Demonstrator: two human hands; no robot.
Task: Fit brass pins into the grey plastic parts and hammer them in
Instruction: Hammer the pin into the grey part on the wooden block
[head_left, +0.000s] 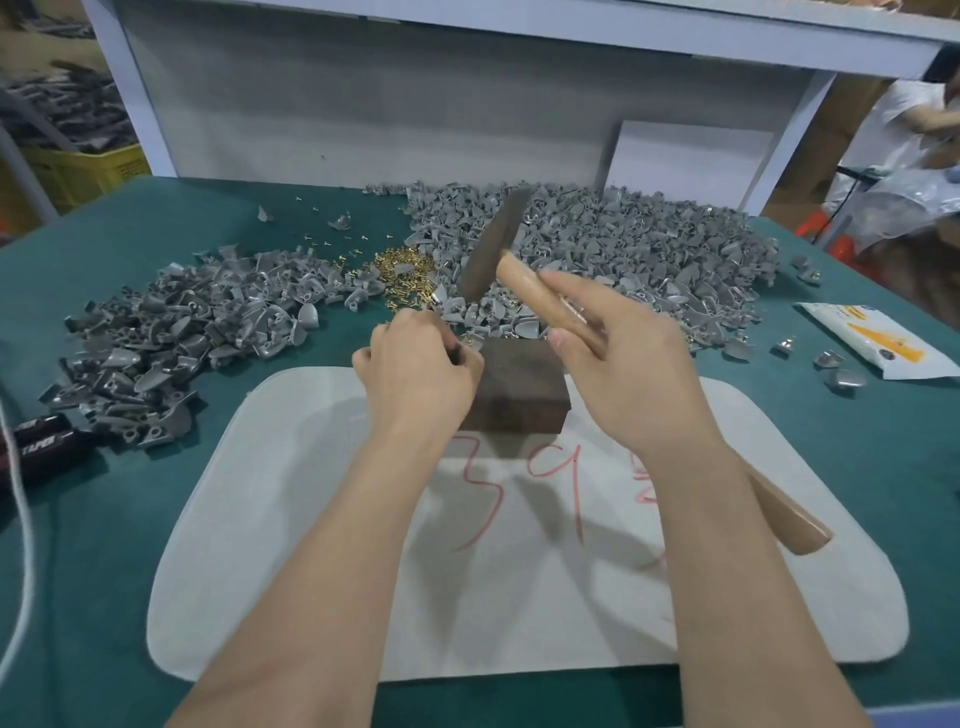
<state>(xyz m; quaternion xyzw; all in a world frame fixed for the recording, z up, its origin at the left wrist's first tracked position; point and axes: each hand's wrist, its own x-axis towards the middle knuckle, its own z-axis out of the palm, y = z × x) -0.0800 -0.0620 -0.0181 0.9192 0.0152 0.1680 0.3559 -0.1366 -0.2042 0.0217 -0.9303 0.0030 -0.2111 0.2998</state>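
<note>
On the green desk (130, 519), grey plastic parts (156, 353) are lying heaped at far left, with brass pins (405, 275) just beyond the left hand (415, 374); its fingers are pinching a small dark piece (457, 356), mostly hidden, at the left edge of the wooden block (519, 384); the right hand (623, 374) is gripping the hammer (496, 249), its head hanging raised beyond and right of that piece, its handle slanting back rightward.

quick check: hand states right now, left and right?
Left hand: pinching a small piece at the edge of the block; the piece is mostly hidden.
Right hand: gripping the hammer, its head raised.
</note>
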